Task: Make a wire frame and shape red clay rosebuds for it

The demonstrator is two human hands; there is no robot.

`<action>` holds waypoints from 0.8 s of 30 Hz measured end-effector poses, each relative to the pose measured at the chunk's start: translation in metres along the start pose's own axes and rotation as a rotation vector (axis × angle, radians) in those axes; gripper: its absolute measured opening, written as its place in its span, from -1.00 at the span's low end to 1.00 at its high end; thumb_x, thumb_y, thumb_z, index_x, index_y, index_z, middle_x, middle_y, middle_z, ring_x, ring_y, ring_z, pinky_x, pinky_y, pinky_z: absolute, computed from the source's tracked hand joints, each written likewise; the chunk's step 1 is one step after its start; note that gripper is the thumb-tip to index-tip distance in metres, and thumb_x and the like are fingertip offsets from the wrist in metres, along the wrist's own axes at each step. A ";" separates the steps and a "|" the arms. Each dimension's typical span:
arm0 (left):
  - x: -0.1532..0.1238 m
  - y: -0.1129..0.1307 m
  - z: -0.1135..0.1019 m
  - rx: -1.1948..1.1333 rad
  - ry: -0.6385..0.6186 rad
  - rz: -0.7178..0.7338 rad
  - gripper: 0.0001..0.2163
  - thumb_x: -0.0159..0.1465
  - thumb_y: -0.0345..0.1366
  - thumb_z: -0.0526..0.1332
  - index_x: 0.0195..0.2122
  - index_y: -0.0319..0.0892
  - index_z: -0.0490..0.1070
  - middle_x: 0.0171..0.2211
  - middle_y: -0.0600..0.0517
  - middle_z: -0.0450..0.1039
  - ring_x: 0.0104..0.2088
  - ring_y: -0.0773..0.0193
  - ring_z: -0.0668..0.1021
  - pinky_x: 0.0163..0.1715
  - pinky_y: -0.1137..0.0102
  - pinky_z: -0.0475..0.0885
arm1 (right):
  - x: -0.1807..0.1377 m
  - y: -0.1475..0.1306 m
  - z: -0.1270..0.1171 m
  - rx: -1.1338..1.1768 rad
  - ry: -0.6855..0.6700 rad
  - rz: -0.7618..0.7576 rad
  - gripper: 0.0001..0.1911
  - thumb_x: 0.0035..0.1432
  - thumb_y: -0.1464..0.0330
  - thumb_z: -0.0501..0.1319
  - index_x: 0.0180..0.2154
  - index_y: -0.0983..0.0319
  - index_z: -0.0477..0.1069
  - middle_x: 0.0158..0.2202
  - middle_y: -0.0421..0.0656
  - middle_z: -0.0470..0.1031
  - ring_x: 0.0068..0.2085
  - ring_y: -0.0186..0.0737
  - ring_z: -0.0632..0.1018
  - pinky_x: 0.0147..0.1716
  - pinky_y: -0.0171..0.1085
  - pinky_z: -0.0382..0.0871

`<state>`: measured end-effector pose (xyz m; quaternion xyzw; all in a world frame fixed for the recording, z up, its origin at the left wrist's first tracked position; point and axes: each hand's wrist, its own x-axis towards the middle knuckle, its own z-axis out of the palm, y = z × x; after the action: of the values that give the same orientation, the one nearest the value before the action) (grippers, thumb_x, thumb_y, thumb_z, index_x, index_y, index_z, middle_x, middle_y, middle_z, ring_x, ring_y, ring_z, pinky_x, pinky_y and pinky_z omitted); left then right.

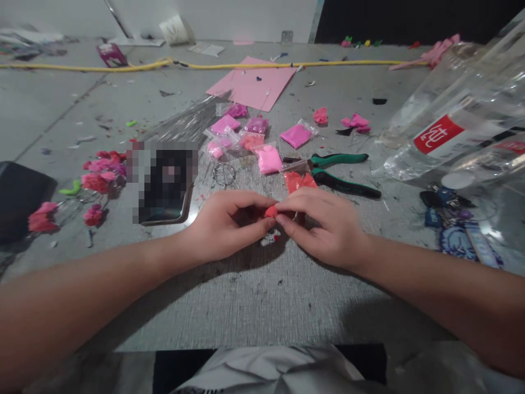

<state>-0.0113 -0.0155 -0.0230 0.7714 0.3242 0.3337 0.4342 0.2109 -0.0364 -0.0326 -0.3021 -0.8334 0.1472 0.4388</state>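
Observation:
A small lump of red modelling clay (271, 211) sits between the fingertips of both hands. My left hand (221, 225) pinches it from the left, thumb below and index finger above. From the right, my right hand (328, 225) grips the same lump with thumb and fingertips. A tiny red scrap (276, 238) lies on the table just under the fingers. Behind my right hand is a small bag of orange-red clay (298, 181), partly covered by it. Pliers with green and black handles (342, 160) lie open beyond that hand.
Several bags of pink clay (269, 159) lie ahead, near a bundle of thin wires (184, 123) and pink paper (254, 82). A phone (166, 186) and clay flowers (96, 181) are left. Plastic bottles (435, 137) and keys (447, 198) are right. A yellow cord (238, 66) crosses behind.

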 end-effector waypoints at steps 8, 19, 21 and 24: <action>0.003 -0.002 -0.004 -0.223 -0.062 -0.065 -0.84 0.33 -0.39 0.38 -0.08 -0.18 0.67 -0.23 -0.01 0.73 -0.28 0.32 0.70 -0.27 0.52 0.60 | -0.001 -0.003 -0.002 -0.004 0.005 -0.018 -0.91 0.37 0.47 0.27 -0.10 0.23 0.50 -0.25 -0.14 0.63 -0.22 -0.28 0.61 -0.18 -0.26 0.53; 0.003 -0.004 -0.005 -0.266 -0.053 -0.153 -0.82 0.27 -0.33 0.45 -0.11 -0.21 0.68 -0.24 -0.09 0.73 -0.29 0.21 0.72 -0.28 0.41 0.65 | -0.002 0.000 -0.001 0.036 -0.086 0.109 -0.94 0.36 0.40 0.29 -0.22 0.22 0.43 -0.34 -0.21 0.54 -0.34 -0.34 0.53 -0.37 -0.32 0.42; 0.003 -0.005 -0.005 -0.256 -0.062 -0.141 -0.82 0.28 -0.31 0.44 -0.11 -0.20 0.69 -0.24 -0.09 0.73 -0.28 0.21 0.72 -0.26 0.40 0.65 | -0.002 0.000 -0.001 0.037 -0.088 0.116 -0.96 0.36 0.40 0.28 -0.21 0.22 0.44 -0.33 -0.22 0.54 -0.34 -0.34 0.53 -0.38 -0.33 0.42; 0.003 -0.005 -0.006 -0.238 -0.068 -0.131 -0.83 0.29 -0.29 0.44 -0.12 -0.20 0.69 -0.23 -0.10 0.72 -0.28 0.20 0.72 -0.27 0.39 0.65 | -0.002 -0.001 -0.001 0.033 -0.086 0.117 -0.98 0.35 0.41 0.28 -0.19 0.22 0.45 -0.32 -0.22 0.55 -0.34 -0.35 0.53 -0.38 -0.34 0.41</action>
<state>-0.0152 -0.0081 -0.0242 0.7026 0.3169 0.3145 0.5541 0.2128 -0.0388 -0.0327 -0.3364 -0.8298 0.1993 0.3981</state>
